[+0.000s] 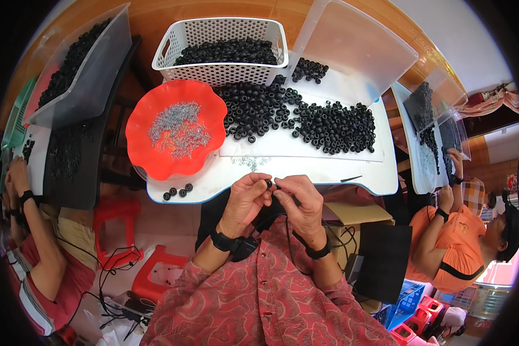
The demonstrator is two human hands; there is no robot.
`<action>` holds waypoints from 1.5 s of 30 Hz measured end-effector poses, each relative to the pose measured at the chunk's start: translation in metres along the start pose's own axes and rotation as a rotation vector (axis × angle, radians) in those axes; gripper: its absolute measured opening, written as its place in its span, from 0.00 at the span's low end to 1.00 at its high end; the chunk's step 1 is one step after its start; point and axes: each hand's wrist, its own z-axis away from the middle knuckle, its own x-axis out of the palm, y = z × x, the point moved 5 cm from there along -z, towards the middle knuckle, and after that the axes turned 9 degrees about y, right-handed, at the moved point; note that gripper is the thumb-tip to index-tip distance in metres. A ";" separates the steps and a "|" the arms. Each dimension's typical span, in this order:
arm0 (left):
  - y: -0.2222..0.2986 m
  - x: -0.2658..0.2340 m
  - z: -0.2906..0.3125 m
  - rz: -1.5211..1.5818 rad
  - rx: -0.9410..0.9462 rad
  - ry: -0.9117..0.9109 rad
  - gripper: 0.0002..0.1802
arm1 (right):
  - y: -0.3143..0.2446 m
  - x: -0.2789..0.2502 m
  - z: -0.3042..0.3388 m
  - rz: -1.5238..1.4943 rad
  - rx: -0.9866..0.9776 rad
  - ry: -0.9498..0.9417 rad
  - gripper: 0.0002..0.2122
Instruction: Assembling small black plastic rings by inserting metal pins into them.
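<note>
Close together over the table's near edge, my two hands meet in front of my chest. Between the thumb and finger of my left hand [247,196] is a small black ring-shaped part [268,183]. My right hand [301,202] is closed in a pinch against that part; a dark bit shows at its fingertips, too small to name. Just beyond lie scattered small clear pieces [251,162] on the white table [305,171]. Heaps of similar black ring-shaped parts [337,127] spread farther back. To the left sits a red wavy-rimmed bowl [141,141] holding small clear pieces.
A white perforated basket [225,72] of black parts stands at the back, beside a tilted clear plastic bin [357,49]. Several loose black parts [177,192] lie near the left front edge, a thin black stick [352,179] at the right. Other people work at tables on both sides.
</note>
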 end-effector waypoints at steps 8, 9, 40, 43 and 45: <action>-0.002 -0.003 0.005 -0.111 0.003 0.021 0.13 | 0.009 0.009 0.010 0.038 0.027 -0.003 0.10; -0.001 -0.002 0.006 -0.128 -0.009 0.038 0.13 | 0.010 0.008 0.010 0.031 0.023 0.022 0.09; 0.019 -0.005 0.013 -0.161 0.060 0.100 0.13 | 0.061 0.042 -0.022 0.446 -0.001 -0.040 0.04; 0.018 -0.006 0.013 -0.166 0.062 0.102 0.13 | 0.059 0.040 -0.023 0.443 -0.032 -0.020 0.04; 0.017 -0.005 0.012 -0.155 0.062 0.094 0.13 | 0.061 0.039 -0.023 0.423 -0.027 -0.017 0.04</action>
